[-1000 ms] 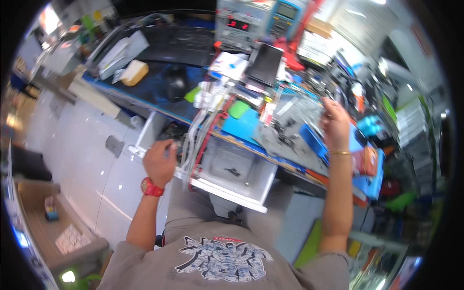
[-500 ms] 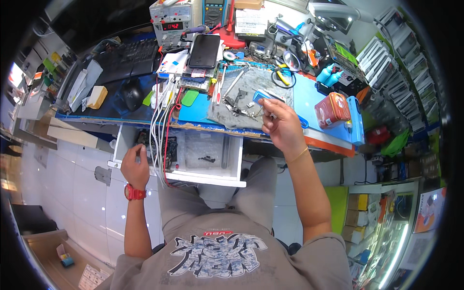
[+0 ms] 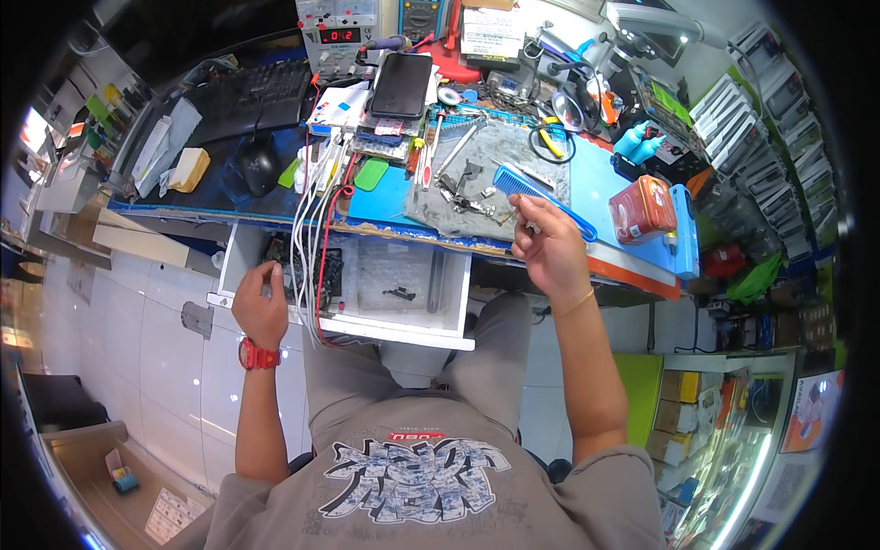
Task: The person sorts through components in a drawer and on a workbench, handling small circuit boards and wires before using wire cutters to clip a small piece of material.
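Drawer open under a crowded bench

Drawer (image 3: 367, 316), one, white, stands pulled out below the bench (image 3: 587, 197); one grey work mat (image 3: 513, 179) lies above it; one black phone (image 3: 401, 84) rests farther back; one blue comb (image 3: 541, 197) lies by the right hand (image 3: 548, 246), whose fingers pinch something too small to tell; left hand (image 3: 261, 307) curls loosely at the drawer's front corner, beside hanging cables (image 3: 312, 238), grasping nothing visible.

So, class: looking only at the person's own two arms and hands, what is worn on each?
Both forearms are bare below short grey-brown T-shirt sleeves. The left hand has a chunky red wristwatch strapped at the wrist. The right hand has a thin gold-coloured bangle around the wrist. No gloves show; whether any rings are worn is too small to tell.
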Available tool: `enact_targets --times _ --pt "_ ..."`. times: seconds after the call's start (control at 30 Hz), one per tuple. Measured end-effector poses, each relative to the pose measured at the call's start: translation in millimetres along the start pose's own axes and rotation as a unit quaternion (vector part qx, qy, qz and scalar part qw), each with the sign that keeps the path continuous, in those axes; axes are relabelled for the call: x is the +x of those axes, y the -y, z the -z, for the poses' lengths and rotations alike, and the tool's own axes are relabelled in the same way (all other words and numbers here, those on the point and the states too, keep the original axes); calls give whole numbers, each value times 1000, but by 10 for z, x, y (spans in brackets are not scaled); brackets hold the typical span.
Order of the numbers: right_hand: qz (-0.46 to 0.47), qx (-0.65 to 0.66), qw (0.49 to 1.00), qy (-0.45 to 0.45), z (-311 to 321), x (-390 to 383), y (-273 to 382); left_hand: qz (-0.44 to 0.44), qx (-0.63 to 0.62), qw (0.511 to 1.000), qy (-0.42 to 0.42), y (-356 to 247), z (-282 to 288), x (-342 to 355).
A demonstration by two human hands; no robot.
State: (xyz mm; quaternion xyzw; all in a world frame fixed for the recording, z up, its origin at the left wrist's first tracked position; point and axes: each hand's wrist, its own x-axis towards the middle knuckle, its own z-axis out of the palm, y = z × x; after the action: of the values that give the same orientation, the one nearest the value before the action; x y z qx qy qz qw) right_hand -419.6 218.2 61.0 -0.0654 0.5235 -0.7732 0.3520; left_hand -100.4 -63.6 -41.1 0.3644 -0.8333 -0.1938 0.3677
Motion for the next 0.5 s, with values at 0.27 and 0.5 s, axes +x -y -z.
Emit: enact_targets --times 0.27,0.5 --pt "-1 -11 1000 7 -133 -152 -48 21 -75 996 -49 -224 99 72" --pt "19 -119 981 150 -1143 -428 -549 72 -420 880 210 -1434 301 10"
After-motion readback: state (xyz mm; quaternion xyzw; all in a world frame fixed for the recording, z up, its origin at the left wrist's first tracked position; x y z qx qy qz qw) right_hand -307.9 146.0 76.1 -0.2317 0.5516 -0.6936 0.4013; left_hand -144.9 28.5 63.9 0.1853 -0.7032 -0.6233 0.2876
